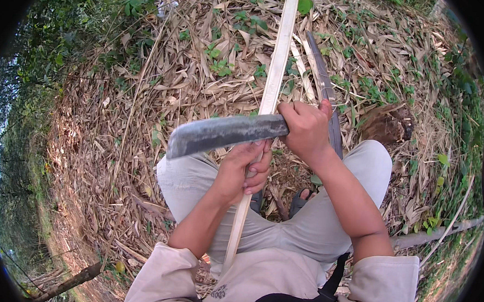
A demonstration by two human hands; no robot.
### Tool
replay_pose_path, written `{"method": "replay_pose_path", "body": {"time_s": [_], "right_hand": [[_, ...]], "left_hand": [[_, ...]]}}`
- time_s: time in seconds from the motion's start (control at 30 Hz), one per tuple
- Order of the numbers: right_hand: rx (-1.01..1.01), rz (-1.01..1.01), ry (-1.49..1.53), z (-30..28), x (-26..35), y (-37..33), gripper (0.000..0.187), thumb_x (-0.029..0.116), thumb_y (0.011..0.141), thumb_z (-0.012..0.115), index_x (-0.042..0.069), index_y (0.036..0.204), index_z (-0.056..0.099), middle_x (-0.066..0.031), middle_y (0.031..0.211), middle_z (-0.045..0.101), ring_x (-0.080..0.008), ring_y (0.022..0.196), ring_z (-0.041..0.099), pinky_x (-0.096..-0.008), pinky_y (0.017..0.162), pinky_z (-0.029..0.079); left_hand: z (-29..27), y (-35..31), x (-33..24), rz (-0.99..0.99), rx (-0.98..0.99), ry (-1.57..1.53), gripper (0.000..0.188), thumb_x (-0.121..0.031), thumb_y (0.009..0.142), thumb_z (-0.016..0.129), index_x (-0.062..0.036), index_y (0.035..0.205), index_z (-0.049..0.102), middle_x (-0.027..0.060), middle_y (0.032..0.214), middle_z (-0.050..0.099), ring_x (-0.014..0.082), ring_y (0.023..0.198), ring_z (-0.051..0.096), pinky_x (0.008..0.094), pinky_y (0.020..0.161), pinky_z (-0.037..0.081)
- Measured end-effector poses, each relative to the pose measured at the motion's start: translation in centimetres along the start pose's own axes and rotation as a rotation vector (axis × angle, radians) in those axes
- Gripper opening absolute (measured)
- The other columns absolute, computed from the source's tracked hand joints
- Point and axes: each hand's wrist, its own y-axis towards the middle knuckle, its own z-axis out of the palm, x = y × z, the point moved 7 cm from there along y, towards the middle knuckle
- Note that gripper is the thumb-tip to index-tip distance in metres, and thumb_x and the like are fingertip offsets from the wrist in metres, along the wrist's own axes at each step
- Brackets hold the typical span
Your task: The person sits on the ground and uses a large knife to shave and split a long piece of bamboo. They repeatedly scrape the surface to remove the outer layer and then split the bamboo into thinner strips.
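Note:
My left hand (242,172) is closed round a long pale strip of split wood or bamboo (280,60). That strip runs from my lap up past the top edge of the view. In my right hand (306,128) is a machete (226,135), its handle hidden by the fingers. The broad dark blade, with a lighter edge, points left and lies across the strip just above my left hand. Whether the edge touches the strip, I cannot tell.
Dry leaves (201,89) and small green plants cover the ground. Beyond my right hand lies a long dark slat (323,78). A brown stump (388,123) stands to the right, with a fallen branch (440,234) nearer me. Another branch (71,284) lies lower left.

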Motion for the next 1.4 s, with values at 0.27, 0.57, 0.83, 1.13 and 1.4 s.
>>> {"method": "replay_pose_path", "body": {"time_s": [0.27, 0.57, 0.83, 1.13, 1.4], "right_hand": [[0.121, 0.315, 0.043, -2.0, -3.8, 1.2, 0.017, 0.014, 0.078, 0.072, 0.009, 0.093, 0.066, -0.0126, 0.076, 0.068, -0.034, 0.066, 0.067, -0.0454, 0.059, 0.052], [0.046, -0.05, 0.053, 1.6, 1.9, -1.5, 0.008, 0.01, 0.072, 0.065, 0.011, 0.077, 0.059, -0.0061, 0.065, 0.055, -0.0278, 0.059, 0.065, -0.0411, 0.054, 0.05], [0.112, 0.498, -0.057, -2.4, -6.7, 3.5, 0.008, 0.013, 0.087, 0.068, 0.005, 0.085, 0.066, -0.0183, 0.069, 0.065, -0.0386, 0.063, 0.065, -0.0489, 0.057, 0.05], [0.076, -0.01, 0.015, 3.0, -0.2, -2.1, 0.009, 0.01, 0.071, 0.066, 0.011, 0.076, 0.059, -0.0064, 0.066, 0.059, -0.0267, 0.058, 0.066, -0.0435, 0.054, 0.05], [0.097, 0.573, -0.075, -2.9, -9.8, 3.8, 0.012, 0.018, 0.09, 0.065, 0.008, 0.091, 0.071, -0.0196, 0.07, 0.067, -0.0402, 0.065, 0.067, -0.0495, 0.06, 0.054]], "left_hand": [[0.8, -0.4, 0.5, -0.042, 0.056, -0.059, 0.026, -0.035, 0.109, 0.041, -0.0101, 0.106, 0.047, -0.0018, 0.069, 0.036, 0.004, 0.042, 0.028, 0.0207, 0.034, 0.027], [-1.2, 0.7, 0.5, -0.079, -0.1, 0.037, 0.047, -0.058, 0.107, 0.034, -0.0158, 0.089, 0.044, -0.0058, 0.063, 0.033, 0.004, 0.042, 0.026, 0.0216, 0.033, 0.025], [-0.2, 0.6, 1.9, -0.159, -0.091, 0.032, 0.042, -0.05, 0.109, 0.034, -0.0107, 0.1, 0.047, -0.0039, 0.061, 0.032, 0.0047, 0.038, 0.024, 0.0221, 0.032, 0.024], [-2.5, 0.8, 1.2, -0.098, -0.163, 0.075, 0.037, -0.047, 0.108, 0.04, -0.0118, 0.101, 0.046, -0.0046, 0.064, 0.032, 0.0045, 0.041, 0.024, 0.0215, 0.033, 0.023], [-0.1, -0.1, 3.5, -0.307, -0.097, 0.065, 0.042, -0.051, 0.108, 0.037, -0.0122, 0.098, 0.046, -0.0048, 0.061, 0.031, 0.0042, 0.039, 0.022, 0.0213, 0.033, 0.022]]}}
